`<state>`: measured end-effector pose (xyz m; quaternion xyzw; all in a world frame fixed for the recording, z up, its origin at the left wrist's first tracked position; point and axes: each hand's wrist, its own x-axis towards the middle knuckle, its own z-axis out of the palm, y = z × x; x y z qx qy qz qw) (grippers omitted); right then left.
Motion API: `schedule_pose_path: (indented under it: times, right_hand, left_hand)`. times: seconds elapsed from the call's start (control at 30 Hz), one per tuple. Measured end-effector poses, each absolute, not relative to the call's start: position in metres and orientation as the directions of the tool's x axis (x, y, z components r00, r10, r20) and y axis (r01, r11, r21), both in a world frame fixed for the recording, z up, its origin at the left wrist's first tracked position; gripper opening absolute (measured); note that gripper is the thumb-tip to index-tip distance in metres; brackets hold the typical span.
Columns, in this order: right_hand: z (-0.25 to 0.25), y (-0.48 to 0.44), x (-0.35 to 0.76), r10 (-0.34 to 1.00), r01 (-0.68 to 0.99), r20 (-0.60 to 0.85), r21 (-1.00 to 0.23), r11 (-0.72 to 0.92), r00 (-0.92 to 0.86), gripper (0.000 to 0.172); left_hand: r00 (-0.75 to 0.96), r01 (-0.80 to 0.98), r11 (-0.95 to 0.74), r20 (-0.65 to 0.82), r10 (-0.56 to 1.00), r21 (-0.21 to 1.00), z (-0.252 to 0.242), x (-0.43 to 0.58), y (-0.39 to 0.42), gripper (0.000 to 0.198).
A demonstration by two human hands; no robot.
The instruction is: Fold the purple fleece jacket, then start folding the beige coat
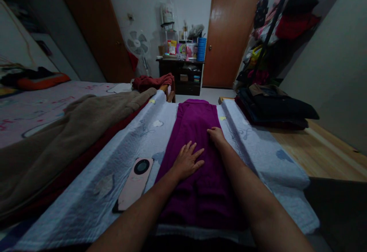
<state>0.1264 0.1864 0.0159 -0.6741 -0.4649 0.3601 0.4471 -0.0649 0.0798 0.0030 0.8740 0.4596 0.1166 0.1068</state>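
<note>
Two bare hands work at one purple garment [205, 177], which lies lengthwise on a pale quilted cover [143, 137]. Bearings as I read them from beside the wearer: garment at the dial's centre, 12 o'clock pointing away from the person.

Left hand [187, 161]: palm down on the garment, near the centre; fingers spread wide, thumb toward 3 o'clock. It holds nothing that I can see.

Right hand [217, 135]: at 1 o'clock, by the garment's long edge; fingers bent and drawn narrow, fingertips on the purple fabric. Whether any cloth is pinched between them, I cannot tell.

Garment: mostly flat toward 12, several creases toward 6. Its far end reaches the far end of the cover.

Surroundings: a pink phone [135, 185], round black camera patch uppermost, lies on the cover at 8 to 9 o'clock, just beside the left forearm. At 9 to 10, a brown blanket [77, 126] lies over dark red cloth. At 2, a pile of folded dark clothes [276, 105] rests on a wooden tabletop [327, 152]. At 11, a reddish cloth [153, 82] is bunched up; beyond it stands a fan [138, 44].
</note>
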Motion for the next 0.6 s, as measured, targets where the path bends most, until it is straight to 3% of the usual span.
schedule_pose_path:
  times: [0.17, 0.3, 0.37, 0.43, 0.53, 0.6]
  right_hand:
    - [0.011, 0.185, 0.126, 0.911, 0.451, 0.055, -0.88, -0.149, 0.408, 0.03]
    - [0.016, 0.175, 0.119, 0.89, 0.565, 0.171, -0.817, -0.111, 0.422, 0.048]
    - [0.02, 0.169, 0.112, 0.885, 0.706, 0.308, -0.708, -0.032, 0.35, 0.053]
    - [0.022, 0.163, 0.105, 0.902, 0.839, 0.399, -0.538, 0.086, 0.164, 0.051]
    - [0.018, 0.157, 0.096, 0.953, 0.916, 0.29, -0.351, 0.193, -0.089, 0.05]
    - [0.013, 0.156, 0.094, 0.976, 0.946, 0.171, -0.272, 0.178, -0.135, 0.054]
  left_hand:
    - [0.544, 0.786, -0.554, 0.118, 0.831, 0.275, 0.002, -0.064, 0.079, 0.057]
    - [0.534, 0.794, -0.548, 0.128, 0.836, 0.263, 0.001, -0.064, 0.078, 0.057]
    - [0.536, 0.792, -0.55, 0.128, 0.834, 0.265, 0.001, -0.064, 0.078, 0.057]
    - [0.54, 0.791, -0.553, 0.126, 0.832, 0.264, 0.001, -0.064, 0.079, 0.056]
    - [0.54, 0.792, -0.555, 0.132, 0.831, 0.256, 0.0, -0.064, 0.079, 0.054]
    - [0.54, 0.791, -0.558, 0.142, 0.829, 0.252, 0.0, -0.064, 0.078, 0.052]
